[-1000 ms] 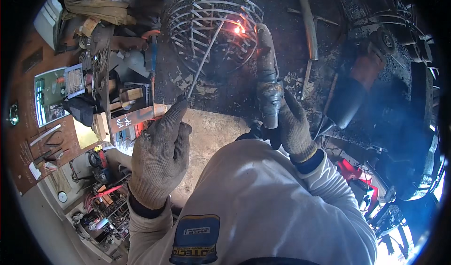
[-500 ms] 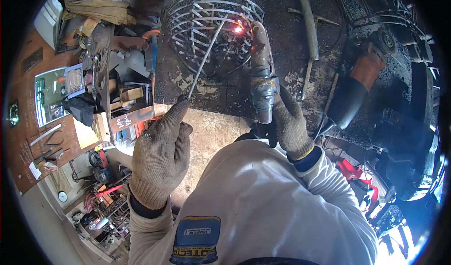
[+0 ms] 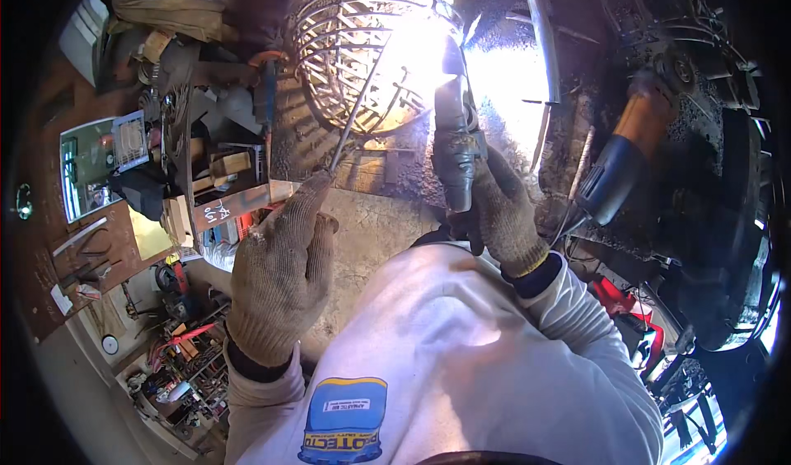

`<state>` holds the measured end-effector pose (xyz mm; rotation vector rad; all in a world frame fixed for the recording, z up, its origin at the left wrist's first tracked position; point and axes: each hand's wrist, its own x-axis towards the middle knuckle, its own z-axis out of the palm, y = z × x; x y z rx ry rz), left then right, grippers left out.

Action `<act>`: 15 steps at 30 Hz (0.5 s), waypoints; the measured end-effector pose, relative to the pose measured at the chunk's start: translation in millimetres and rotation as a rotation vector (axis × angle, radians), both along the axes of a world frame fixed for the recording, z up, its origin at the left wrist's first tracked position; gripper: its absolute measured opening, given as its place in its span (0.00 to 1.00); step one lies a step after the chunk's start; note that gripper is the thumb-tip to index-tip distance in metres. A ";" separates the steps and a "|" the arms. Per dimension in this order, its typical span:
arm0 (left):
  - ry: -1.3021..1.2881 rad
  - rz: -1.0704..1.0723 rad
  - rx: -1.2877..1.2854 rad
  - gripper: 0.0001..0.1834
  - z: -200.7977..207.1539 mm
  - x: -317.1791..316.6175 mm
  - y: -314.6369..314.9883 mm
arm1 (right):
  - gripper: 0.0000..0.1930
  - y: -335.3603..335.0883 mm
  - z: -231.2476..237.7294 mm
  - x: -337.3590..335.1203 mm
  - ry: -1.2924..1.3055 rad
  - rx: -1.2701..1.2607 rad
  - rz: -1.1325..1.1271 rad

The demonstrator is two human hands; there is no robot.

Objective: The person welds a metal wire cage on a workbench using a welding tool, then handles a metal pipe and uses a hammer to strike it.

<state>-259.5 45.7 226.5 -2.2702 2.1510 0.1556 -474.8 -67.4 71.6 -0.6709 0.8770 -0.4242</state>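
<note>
My left hand [image 3: 282,275], in a knitted work glove, is closed on the end of a thin metal rod [image 3: 355,112]. From the fingertips the rod slants up and right to a round, basket-like frame of metal bars [image 3: 323,41]. In my right hand [image 3: 507,222], also gloved, is a welding torch [image 3: 456,160] wrapped in dark tape, its fingers curled round the lower part. The torch's far end is at the right side of the frame. A white glare there hides its tip, the rod's far end and the joint.
An angle grinder [image 3: 630,148] with an orange and black body lies right of the torch on the dark, gritty workbench [image 3: 379,168]. A metal pipe [image 3: 540,37] lies beyond it. Left stand shelves with wood blocks [image 3: 231,164] and a board with tools [image 3: 91,259].
The small red glow at the torch's end has become a broad white arc glare, lighting the bench and my sleeves. The torch has shifted slightly; both hands keep their holds.
</note>
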 end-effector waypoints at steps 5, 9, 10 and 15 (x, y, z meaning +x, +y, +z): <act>-0.052 -0.090 -0.046 0.22 0.3 0.0 -0.5 | 0.32 -2.6 3.6 3.0 0.035 -0.029 -0.003; -0.167 -0.135 -0.041 0.22 0.7 -0.7 0.6 | 0.29 -3.0 3.0 3.3 0.092 -0.055 0.023; -0.143 -0.116 -0.036 0.22 0.3 -0.4 0.8 | 0.27 -2.7 1.8 3.8 0.046 -0.098 0.006; -0.209 -0.187 -0.030 0.10 -1.1 0.6 -0.2 | 0.25 1.0 -9.9 5.3 0.096 -0.468 0.006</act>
